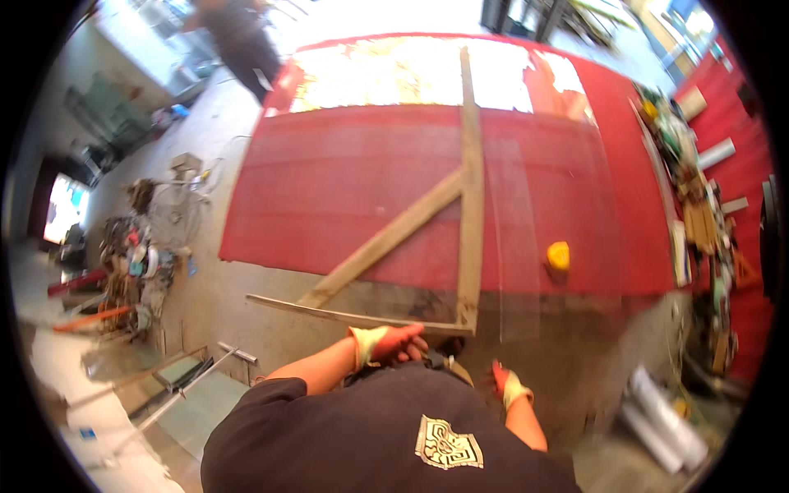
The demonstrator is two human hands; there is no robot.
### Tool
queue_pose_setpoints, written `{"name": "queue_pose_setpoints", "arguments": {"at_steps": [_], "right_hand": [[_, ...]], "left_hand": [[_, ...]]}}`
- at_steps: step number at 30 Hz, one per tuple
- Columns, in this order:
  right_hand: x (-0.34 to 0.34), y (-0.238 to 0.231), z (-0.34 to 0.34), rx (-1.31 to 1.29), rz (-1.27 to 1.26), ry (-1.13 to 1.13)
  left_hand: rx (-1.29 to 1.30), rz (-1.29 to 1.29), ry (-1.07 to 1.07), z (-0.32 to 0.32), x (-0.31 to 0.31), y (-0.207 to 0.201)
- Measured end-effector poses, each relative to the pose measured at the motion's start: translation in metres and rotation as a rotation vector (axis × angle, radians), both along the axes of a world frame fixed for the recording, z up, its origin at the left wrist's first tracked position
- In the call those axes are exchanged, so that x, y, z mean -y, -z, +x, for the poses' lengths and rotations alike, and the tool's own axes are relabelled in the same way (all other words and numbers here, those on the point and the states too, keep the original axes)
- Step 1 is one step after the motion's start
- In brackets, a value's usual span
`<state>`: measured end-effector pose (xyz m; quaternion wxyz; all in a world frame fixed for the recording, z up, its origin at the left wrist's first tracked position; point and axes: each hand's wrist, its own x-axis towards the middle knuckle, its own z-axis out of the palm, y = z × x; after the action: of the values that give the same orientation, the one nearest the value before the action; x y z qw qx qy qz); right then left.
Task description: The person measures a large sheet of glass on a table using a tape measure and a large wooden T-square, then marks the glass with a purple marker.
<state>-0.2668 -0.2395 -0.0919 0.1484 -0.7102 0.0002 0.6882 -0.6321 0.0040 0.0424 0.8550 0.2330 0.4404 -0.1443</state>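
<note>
A large wooden T-square [471, 189] with a diagonal brace lies across a clear glass sheet [362, 172] on a red-covered table [246, 222]. Its thin crosspiece [353, 315] runs along the near edge. My left hand [388, 343], in a yellow glove with red palm and fingers, is just below the crosspiece, its fingers curled; whether they hold anything is hidden. My right hand [511, 384], gloved alike, hangs low at my right side with fingers extended and nothing visible in it. Forward of it, a yellow object [558, 256], perhaps a tape measure, rests on the glass.
A person [238, 41] stands beyond the table's far left corner. Tools and clutter [136, 255] fill the left side, and more items [699, 205] line the right edge. White rolls [666, 423] lie at lower right. Glass panes [209, 411] lean or lie at lower left.
</note>
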Motion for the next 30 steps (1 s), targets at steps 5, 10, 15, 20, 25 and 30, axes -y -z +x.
{"name": "queue_pose_setpoints", "arguments": {"at_steps": [5, 10, 15, 20, 25, 30], "right_hand": [[-0.004, -0.038, -0.009, 0.001, 0.04, -0.072], [0.022, -0.006, -0.015, -0.008, -0.015, -0.089], [0.048, 0.022, -0.028, 0.095, -0.03, -0.175], [0.101, 0.136, 0.015, 0.322, 0.359, -0.863], [0.049, 0.098, 0.002, 0.1, 0.04, -0.302], [0.023, 0.068, -0.004, 0.11, 0.027, -0.05]], "left_hand": [[-0.166, 0.379, -0.208, 0.025, -0.052, -0.009], [-0.378, 0.991, -0.155, 0.01, -0.114, 0.0], [-0.702, 1.703, -0.088, 0.011, -0.145, 0.01], [-0.83, 1.787, 0.218, 0.027, -0.16, 0.008], [-0.892, 1.555, 0.362, 0.011, -0.15, 0.022], [-0.927, 1.588, 0.504, 0.009, -0.139, 0.049]]}}
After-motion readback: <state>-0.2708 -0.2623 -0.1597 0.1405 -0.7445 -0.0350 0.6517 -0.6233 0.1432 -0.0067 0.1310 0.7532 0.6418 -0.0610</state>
